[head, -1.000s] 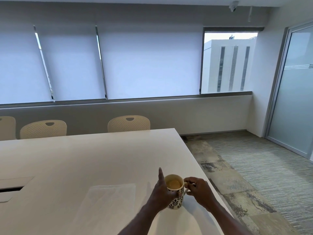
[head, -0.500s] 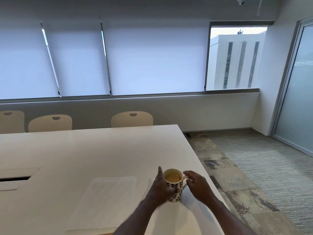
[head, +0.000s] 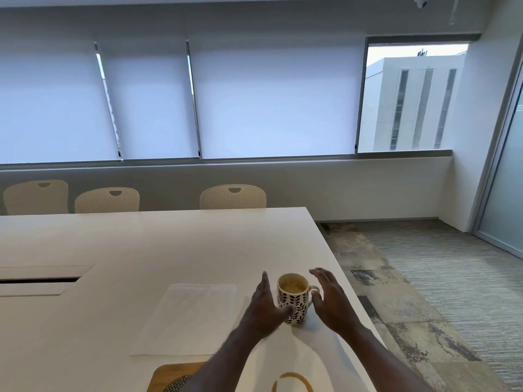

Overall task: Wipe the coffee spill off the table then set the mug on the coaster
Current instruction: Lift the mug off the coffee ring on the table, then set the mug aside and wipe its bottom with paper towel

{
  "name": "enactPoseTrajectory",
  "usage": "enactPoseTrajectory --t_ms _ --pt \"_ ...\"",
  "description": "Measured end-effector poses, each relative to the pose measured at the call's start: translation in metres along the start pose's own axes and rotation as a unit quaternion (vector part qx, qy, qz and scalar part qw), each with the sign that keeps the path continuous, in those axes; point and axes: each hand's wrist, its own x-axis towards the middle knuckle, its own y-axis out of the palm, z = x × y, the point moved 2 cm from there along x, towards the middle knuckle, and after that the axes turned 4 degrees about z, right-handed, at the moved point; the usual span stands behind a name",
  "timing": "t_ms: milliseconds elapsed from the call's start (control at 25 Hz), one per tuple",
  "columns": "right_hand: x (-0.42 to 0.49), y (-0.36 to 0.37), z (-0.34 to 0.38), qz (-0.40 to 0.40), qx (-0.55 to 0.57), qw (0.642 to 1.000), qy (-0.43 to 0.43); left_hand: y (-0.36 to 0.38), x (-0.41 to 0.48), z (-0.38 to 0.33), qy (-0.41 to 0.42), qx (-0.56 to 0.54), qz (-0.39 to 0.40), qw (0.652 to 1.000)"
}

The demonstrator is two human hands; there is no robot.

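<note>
A cream mug (head: 295,302) with a dark leaf pattern stands upright near the white table's right edge (head: 336,267), with coffee in it. My left hand (head: 264,309) is at its left side, fingers straight and thumb lying across the mug's front. My right hand (head: 329,299) hovers open just right of the handle, apart from it. A brown coffee ring (head: 293,384) marks the table at the bottom edge. Beside it, a wooden coaster (head: 169,376) carries a woven piece (head: 177,385), partly hidden by my left forearm. A white cloth (head: 192,318) lies flat left of the mug.
A cable slot (head: 39,279) is cut into the table at the left. Three cream chairs (head: 232,197) stand along the far side. Carpeted floor (head: 424,292) drops off right of the table, with a glass door (head: 509,193) beyond.
My right hand has let go of the mug handle and opened. My left hand's fingers have straightened beside the mug. The view has tilted down, so the coaster and coffee ring now show.
</note>
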Motion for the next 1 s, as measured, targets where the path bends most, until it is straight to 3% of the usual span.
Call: enactPoseTrajectory --t_ms 240,480,680,1000 --pt "-0.014 0.007 0.043 -0.012 -0.016 0.996 -0.083 -0.038 -0.029 0.027 -0.018 0.048 -0.074 0.996" --pt "-0.017 0.051 0.107 -0.027 -0.020 0.992 -0.125 -0.098 -0.059 0.098 -0.091 0.126 -0.086 0.984" --pt "-0.013 0.102 0.137 0.078 -0.024 0.995 -0.057 -0.133 -0.073 0.138 -0.165 0.188 -0.111 0.962" --pt "-0.015 0.165 0.166 0.202 -0.068 0.977 0.002 -0.152 -0.070 0.185 -0.252 0.212 -0.030 0.944"
